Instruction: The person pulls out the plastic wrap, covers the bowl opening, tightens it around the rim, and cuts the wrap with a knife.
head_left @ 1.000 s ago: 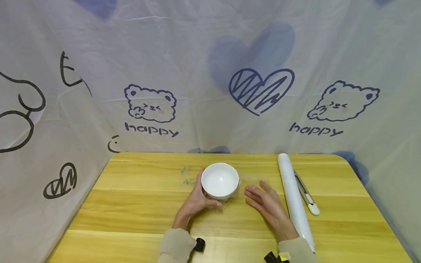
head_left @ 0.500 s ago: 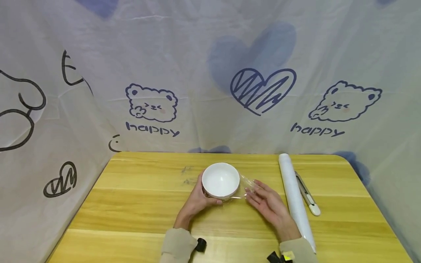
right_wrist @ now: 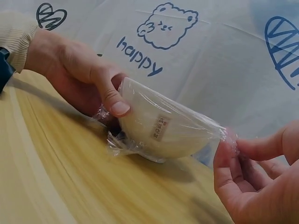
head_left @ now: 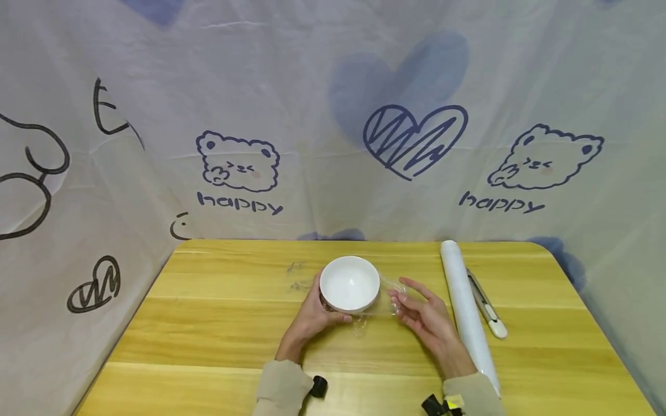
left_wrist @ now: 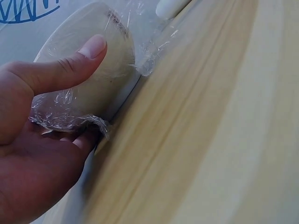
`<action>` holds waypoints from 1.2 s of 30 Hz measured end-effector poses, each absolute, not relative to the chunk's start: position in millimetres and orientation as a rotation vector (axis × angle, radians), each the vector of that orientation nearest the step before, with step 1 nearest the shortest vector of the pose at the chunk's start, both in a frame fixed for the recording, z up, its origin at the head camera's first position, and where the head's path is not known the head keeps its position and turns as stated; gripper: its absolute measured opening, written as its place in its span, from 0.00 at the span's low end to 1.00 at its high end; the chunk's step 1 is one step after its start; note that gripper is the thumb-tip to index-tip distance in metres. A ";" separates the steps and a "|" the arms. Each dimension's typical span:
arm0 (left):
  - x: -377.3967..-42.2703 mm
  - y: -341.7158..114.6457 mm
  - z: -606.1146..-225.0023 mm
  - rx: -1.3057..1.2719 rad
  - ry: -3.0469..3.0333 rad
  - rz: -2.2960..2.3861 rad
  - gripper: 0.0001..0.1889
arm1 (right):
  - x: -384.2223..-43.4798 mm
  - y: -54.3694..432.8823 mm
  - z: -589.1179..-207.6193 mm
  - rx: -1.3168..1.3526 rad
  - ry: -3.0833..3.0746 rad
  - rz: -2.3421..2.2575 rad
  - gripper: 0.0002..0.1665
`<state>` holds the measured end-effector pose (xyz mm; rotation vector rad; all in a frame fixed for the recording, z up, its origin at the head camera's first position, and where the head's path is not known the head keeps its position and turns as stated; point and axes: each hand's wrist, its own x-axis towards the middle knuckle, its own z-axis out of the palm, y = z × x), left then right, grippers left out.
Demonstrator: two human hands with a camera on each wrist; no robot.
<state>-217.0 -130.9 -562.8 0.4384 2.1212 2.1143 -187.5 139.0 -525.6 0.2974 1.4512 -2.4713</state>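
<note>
A white bowl (head_left: 350, 284) stands in the middle of the table, with clear plastic wrap (right_wrist: 173, 100) stretched over its mouth and down its side. My left hand (head_left: 311, 316) grips it from the left, thumb on the near side. Crumpled wrap bunches near the bowl's base in both wrist views. To the bowl's right, my right hand (head_left: 430, 322) pinches the wrap's loose edge (right_wrist: 228, 135) between thumb and fingers, drawing it out from the rim. A small printed label (right_wrist: 160, 128) shows on the bowl's side in the right wrist view.
Right of my right hand lies a long white roll (head_left: 465, 306), running front to back. Beside it is a utility knife (head_left: 486, 306) with a white end. Printed cloth (head_left: 322, 173) hangs behind the wooden table (head_left: 208, 323).
My right hand has gone from loosely spread fingers beside the bowl to pinching the wrap's edge. The left hand keeps its grip, and the bowl stays in place.
</note>
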 end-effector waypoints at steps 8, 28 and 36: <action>-215.0 -129.2 -559.3 0.403 2.155 2.111 0.66 | -186.2 138.8 -529.4 0.324 1.434 -2.481 0.13; -216.0 -129.7 -562.0 0.394 2.164 2.081 0.66 | -182.1 117.2 -535.5 0.164 2.237 -2.048 0.17; -216.1 -131.2 -561.5 0.398 2.147 2.085 0.66 | -174.2 120.1 -509.2 -0.065 2.816 -1.658 0.07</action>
